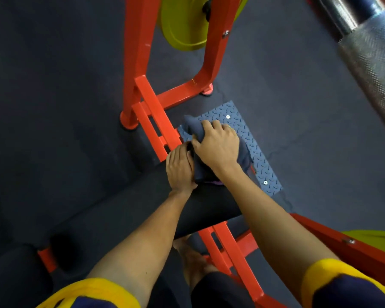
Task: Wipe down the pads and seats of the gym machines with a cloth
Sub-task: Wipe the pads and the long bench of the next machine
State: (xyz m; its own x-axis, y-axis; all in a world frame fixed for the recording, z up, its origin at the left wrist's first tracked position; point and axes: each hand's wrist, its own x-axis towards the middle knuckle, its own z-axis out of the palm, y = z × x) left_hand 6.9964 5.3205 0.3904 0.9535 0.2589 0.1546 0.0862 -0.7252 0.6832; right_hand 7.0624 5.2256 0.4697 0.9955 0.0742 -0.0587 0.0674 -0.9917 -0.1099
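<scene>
A long black bench pad (125,207) runs from lower left up to the centre, and both my hands are at its far end. A dark blue cloth (242,156) is bunched over that end. My right hand (217,146) lies on top of the cloth with its fingers curled into the fabric. My left hand (179,168) rests on the pad's end right beside the cloth, fingers bent over the edge and touching the fabric. Much of the cloth is hidden under my right hand.
The red steel frame (156,116) of the machine runs under the bench and rises at the top. A grey tread plate (260,152) lies on the dark floor beyond the pad. A yellow-green weight plate (182,25) hangs above, a knurled barbell sleeve (369,52) at upper right.
</scene>
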